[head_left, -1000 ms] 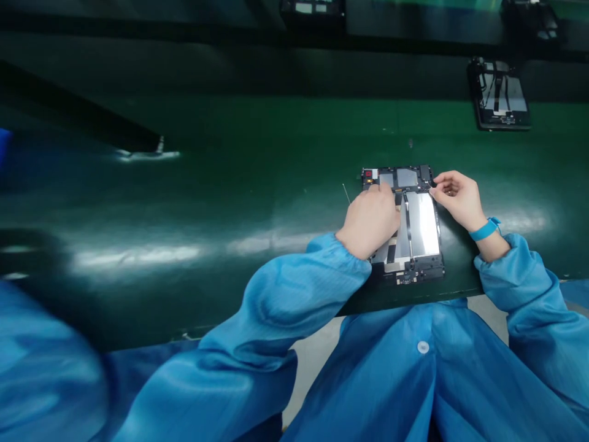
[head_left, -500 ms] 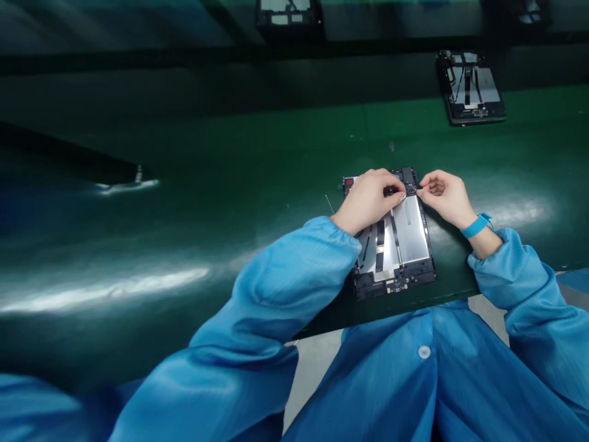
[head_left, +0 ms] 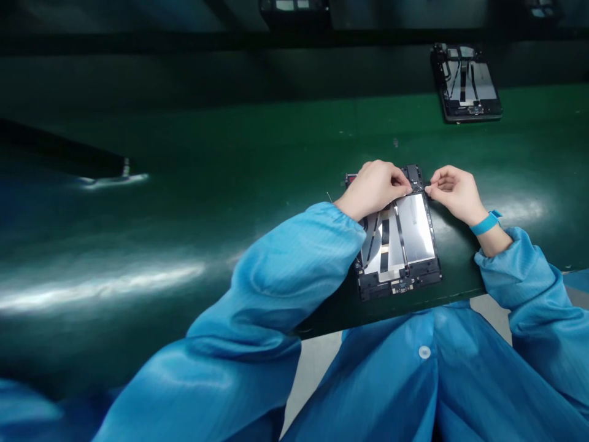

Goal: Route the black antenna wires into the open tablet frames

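Observation:
An opened tablet (head_left: 405, 245) lies back-up on the green conveyor belt (head_left: 230, 184), with silver battery cells and black flat cables showing. My left hand (head_left: 375, 187) rests curled over its upper left part, fingertips pressed together near the top edge. My right hand (head_left: 453, 193) sits at the upper right corner, thumb and forefinger pinched on something small and dark that I cannot make out. Both arms wear blue sleeves; a blue wrist strap (head_left: 485, 224) circles the right wrist.
A second opened tablet (head_left: 467, 83) lies further up the belt at the right. Another dark device (head_left: 294, 9) sits at the top edge. A thin pin-like object (head_left: 329, 197) lies just left of my tablet. The belt's near edge runs below the tablet.
My left hand slid from the tablet's middle up to its top edge and curled tighter. The right hand stayed pinched at the upper right corner. The view shifted slightly.

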{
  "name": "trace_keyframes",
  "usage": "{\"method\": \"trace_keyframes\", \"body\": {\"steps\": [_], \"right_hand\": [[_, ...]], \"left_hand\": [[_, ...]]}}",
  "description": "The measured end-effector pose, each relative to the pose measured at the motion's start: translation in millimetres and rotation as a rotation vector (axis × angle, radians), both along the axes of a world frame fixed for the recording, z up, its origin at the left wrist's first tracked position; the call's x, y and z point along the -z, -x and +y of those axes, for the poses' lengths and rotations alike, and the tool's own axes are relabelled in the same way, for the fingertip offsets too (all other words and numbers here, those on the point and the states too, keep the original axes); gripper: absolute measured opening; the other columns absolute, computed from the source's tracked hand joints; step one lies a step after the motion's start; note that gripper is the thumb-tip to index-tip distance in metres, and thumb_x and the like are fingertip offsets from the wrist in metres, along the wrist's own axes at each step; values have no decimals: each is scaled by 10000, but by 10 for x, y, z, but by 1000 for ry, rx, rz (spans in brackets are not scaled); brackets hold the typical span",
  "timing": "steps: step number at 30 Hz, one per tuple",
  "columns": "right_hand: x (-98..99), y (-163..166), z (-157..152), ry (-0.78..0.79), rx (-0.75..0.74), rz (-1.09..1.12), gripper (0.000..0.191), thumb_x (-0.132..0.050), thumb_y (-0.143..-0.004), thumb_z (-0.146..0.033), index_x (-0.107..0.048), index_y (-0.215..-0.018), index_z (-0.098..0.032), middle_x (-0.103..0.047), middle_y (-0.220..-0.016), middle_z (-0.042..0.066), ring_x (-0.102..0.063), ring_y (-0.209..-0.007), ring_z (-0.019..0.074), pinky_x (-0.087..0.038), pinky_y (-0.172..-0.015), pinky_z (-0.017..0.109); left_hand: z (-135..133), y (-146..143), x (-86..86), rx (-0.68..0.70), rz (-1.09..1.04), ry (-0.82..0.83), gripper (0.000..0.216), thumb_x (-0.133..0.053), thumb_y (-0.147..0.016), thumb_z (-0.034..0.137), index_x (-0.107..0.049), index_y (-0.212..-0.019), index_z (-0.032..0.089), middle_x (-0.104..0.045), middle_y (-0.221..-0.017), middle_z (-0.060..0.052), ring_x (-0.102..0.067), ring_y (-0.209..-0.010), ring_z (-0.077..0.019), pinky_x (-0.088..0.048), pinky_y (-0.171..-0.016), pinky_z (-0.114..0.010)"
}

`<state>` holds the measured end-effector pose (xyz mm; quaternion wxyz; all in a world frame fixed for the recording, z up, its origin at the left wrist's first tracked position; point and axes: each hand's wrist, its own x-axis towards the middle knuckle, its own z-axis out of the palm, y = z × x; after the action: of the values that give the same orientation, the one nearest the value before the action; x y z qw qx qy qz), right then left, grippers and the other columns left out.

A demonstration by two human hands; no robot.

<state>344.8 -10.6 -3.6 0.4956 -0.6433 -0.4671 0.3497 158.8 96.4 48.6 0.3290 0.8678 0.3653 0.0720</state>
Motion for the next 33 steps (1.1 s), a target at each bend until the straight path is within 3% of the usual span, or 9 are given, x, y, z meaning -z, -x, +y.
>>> {"method": "trace_keyframes", "body": {"steps": [5, 10, 13, 17, 25, 33], "right_hand": [[-36, -25, -10, -10, 24, 45, 199, -797, -705, -237, -631, -815, -231, -679, -723, -30, -665, -674, 134, -563, -664, 291], [-84, 69, 50, -90, 21, 78, 269, -850, -726, -339, -625, -840, -245, -696, -775, -24, -665, -730, 145, -573, -704, 309], [-45, 138, 116, -102, 13, 36, 223, -807, -760, -291, -650, -909, -236, -703, -877, -8, -629, -746, 133, -560, -722, 306], [34, 145, 166, -26, -28, -10, 220, -732, -724, -183, -670, -933, -210, -666, -875, -15, -547, -700, 107, -488, -668, 275], [-10, 71, 147, -5, -86, 130, 252, -810, -679, -288, -683, -884, -212, -649, -819, -24, -543, -721, 115, -467, -686, 284], [-78, 84, 114, 28, -85, 91, 241, -779, -690, -302, -658, -879, -216, -625, -807, -33, -521, -698, 106, -451, -669, 290]], "left_hand": [[-41, -63, -27, 64, 66, -67, 174, -669, -867, 206, -837, -879, 161, -786, -925, -103, -712, -890, -274, -519, -881, -379], [-75, -86, 22, 181, -80, -128, 202, -665, -873, 221, -821, -988, 164, -744, -1021, -103, -688, -969, -267, -512, -908, -371], [-85, -76, 68, 86, -87, -107, 182, -641, -908, 244, -800, -894, 156, -726, -935, -96, -675, -911, -259, -509, -885, -376], [-114, -59, 112, -24, -24, -100, 193, -626, -920, 229, -802, -922, 149, -745, -939, -109, -675, -936, -281, -511, -913, -412], [-149, -63, 154, -51, -63, -122, 204, -623, -924, 217, -818, -950, 163, -766, -960, -110, -685, -961, -290, -514, -963, -445], [-158, -72, 200, -79, -130, -118, 161, -662, -918, 209, -820, -911, 178, -754, -923, -90, -673, -934, -276, -501, -937, -435]]}}
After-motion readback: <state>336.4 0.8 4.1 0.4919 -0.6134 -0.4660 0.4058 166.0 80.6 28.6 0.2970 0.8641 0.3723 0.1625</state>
